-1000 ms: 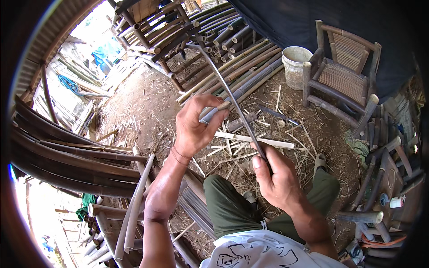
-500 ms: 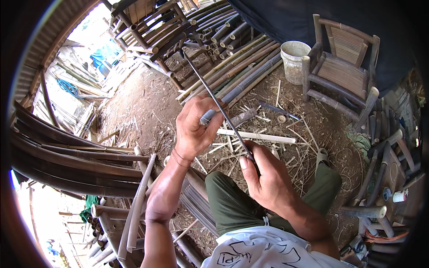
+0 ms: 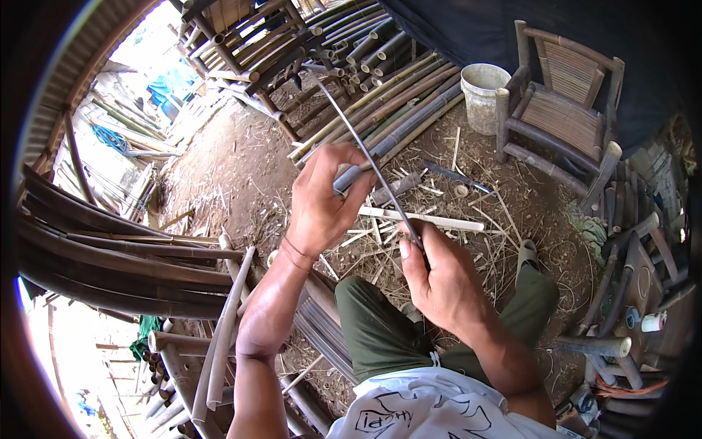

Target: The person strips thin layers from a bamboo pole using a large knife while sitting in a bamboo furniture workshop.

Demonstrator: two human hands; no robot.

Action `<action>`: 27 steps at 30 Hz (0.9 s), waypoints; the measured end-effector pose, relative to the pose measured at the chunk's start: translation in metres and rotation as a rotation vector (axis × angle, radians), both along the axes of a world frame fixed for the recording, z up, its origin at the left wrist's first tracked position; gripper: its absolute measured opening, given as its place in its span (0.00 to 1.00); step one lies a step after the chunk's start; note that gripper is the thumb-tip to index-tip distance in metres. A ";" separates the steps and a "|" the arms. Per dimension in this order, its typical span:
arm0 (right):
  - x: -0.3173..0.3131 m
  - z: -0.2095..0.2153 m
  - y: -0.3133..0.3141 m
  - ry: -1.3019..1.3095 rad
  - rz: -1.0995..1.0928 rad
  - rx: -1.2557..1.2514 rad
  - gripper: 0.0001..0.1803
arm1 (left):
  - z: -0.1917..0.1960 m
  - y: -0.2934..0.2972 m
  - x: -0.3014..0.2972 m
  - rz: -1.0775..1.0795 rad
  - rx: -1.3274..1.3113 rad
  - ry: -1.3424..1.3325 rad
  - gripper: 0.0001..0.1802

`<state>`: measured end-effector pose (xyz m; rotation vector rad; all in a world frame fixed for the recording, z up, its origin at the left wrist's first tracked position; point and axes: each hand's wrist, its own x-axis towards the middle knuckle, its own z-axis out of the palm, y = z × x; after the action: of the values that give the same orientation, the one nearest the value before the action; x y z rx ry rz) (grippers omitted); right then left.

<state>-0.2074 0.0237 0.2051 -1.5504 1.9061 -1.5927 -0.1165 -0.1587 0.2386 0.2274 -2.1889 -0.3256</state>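
Observation:
My left hand (image 3: 327,192) is closed around a short grey bamboo piece (image 3: 349,177), most of it hidden by the fingers. In my right hand (image 3: 446,282) is the handle end of a long, thin, dark blade (image 3: 358,135), seen nearly edge-on, so its exact kind is unclear. The blade slants away up and left, crossing close to the end of the bamboo piece beside my left fingertips. Whether blade and bamboo touch, I cannot tell. Below both hands, a pale split bamboo strip (image 3: 431,219) lies on the ground among thin shavings.
Long bamboo poles (image 3: 417,110) are stacked ahead, near a dirty white bucket (image 3: 482,102). A bamboo armchair (image 3: 559,110) stands at the right. Curved dark bamboo lengths (image 3: 124,274) lie at the left. Scraps cover the dirt floor (image 3: 234,164) around my legs.
The blade's far end has swung to the right, and its near end has shifted slightly up with my right hand. My left hand and the bamboo piece have moved a little right.

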 end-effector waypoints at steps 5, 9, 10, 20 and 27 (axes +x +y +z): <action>-0.027 0.012 -0.005 0.026 -0.109 0.042 0.09 | 0.105 0.024 0.003 0.169 -0.326 0.017 0.12; -0.021 0.031 -0.019 -0.009 -0.059 0.085 0.10 | 0.133 0.042 -0.052 0.018 -0.508 -0.096 0.18; -0.020 0.032 -0.024 0.003 -0.055 0.094 0.11 | 0.113 0.019 -0.072 0.009 -0.558 -0.284 0.22; -0.038 0.027 -0.035 -0.006 -0.060 0.178 0.15 | 0.136 0.038 -0.096 0.124 -0.423 -0.682 0.32; -0.042 0.025 -0.038 0.013 -0.098 0.155 0.17 | 0.164 0.026 -0.113 -0.239 -0.883 0.156 0.29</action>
<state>-0.2498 -0.0139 0.2304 -1.4286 2.0882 -1.4355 -0.2295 -0.1327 0.4027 -0.5306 -2.0005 0.4879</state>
